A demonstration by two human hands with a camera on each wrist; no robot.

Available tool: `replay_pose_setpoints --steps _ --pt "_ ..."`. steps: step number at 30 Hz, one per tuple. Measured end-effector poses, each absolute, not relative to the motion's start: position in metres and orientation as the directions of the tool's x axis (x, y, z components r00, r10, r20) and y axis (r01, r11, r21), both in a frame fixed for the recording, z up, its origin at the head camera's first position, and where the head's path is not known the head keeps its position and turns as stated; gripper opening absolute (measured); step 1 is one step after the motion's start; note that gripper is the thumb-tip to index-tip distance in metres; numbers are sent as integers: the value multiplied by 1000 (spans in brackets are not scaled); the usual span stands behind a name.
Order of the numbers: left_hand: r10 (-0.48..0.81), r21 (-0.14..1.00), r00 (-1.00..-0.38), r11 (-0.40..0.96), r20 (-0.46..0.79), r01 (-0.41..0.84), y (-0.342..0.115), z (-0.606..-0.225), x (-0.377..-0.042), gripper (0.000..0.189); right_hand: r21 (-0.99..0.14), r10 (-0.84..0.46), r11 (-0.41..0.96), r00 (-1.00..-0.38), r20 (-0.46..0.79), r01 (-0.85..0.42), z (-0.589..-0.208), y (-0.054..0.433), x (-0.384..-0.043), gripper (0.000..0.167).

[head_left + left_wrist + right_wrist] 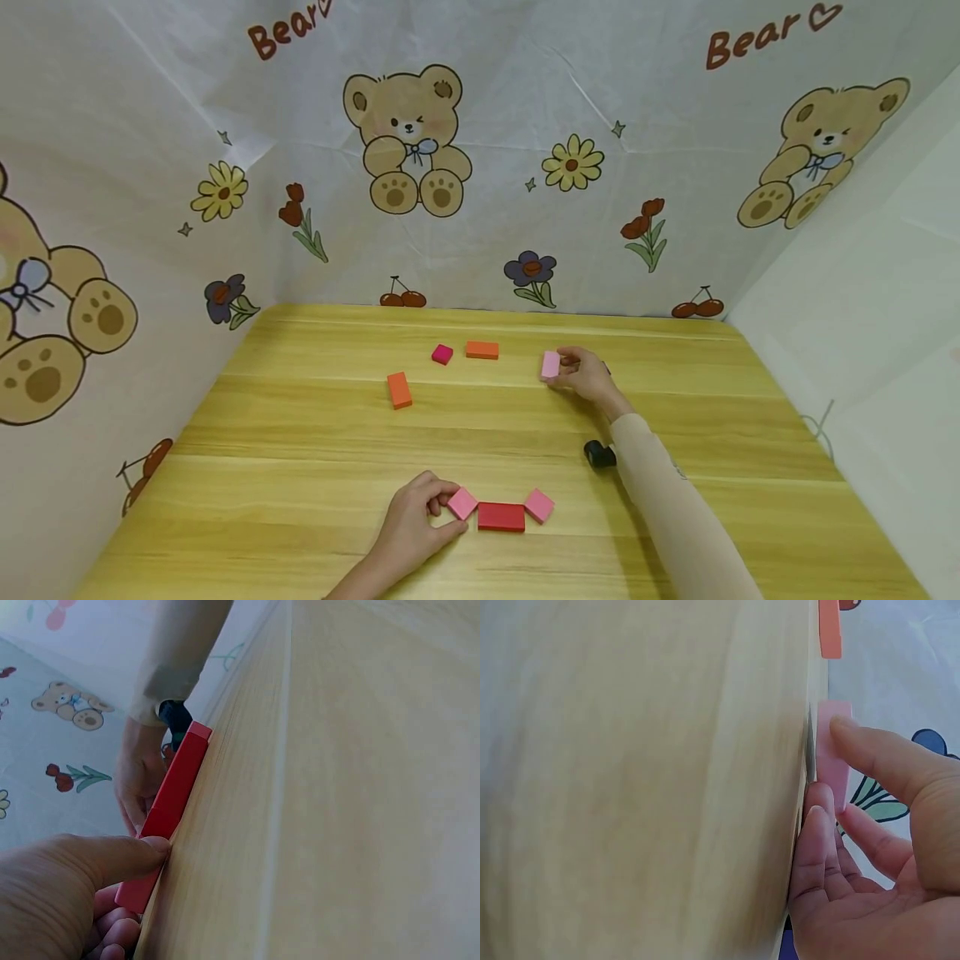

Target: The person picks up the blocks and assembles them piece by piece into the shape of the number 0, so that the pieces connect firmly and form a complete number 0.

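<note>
In the head view my left hand (416, 517) pinches a pink square block (462, 503) between thumb and fingers at the near part of the table. That block's corner meets the left end of a red rectangular block (501, 517); a second pink square block (539, 506), turned at an angle, sits at the red block's right end. Farther off, my right hand (587, 374) holds a light pink rectangular block (551, 366) by its edges. The right wrist view shows the thumb on this light pink block (834, 754), close to the tabletop; whether it touches is unclear.
Toward the back of the wooden table (315, 467) lie a magenta square block (442, 355) and two orange rectangular blocks, one farther back (482, 350) and one nearer (400, 390). A small black object (599, 455) is beside the right sleeve. Bear-printed cloth (480, 242) hangs behind.
</note>
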State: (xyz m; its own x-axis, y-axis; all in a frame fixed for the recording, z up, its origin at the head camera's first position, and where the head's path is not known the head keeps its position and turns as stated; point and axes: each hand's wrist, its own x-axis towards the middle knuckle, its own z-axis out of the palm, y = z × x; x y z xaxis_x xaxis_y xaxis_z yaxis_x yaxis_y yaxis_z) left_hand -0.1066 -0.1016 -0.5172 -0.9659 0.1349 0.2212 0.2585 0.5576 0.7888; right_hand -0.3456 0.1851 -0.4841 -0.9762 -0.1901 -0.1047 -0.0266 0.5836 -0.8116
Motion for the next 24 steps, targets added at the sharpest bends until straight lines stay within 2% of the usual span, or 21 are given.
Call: replay_pose_setpoints --steps 12,24 --pt "137 791 -969 560 207 248 -101 -517 -106 34 -841 -198 538 -978 -67 -51 -484 191 -338 66" --pt "136 784 -967 566 217 256 -101 -517 -107 34 -829 -270 551 -960 -76 -90 -473 198 -307 67"
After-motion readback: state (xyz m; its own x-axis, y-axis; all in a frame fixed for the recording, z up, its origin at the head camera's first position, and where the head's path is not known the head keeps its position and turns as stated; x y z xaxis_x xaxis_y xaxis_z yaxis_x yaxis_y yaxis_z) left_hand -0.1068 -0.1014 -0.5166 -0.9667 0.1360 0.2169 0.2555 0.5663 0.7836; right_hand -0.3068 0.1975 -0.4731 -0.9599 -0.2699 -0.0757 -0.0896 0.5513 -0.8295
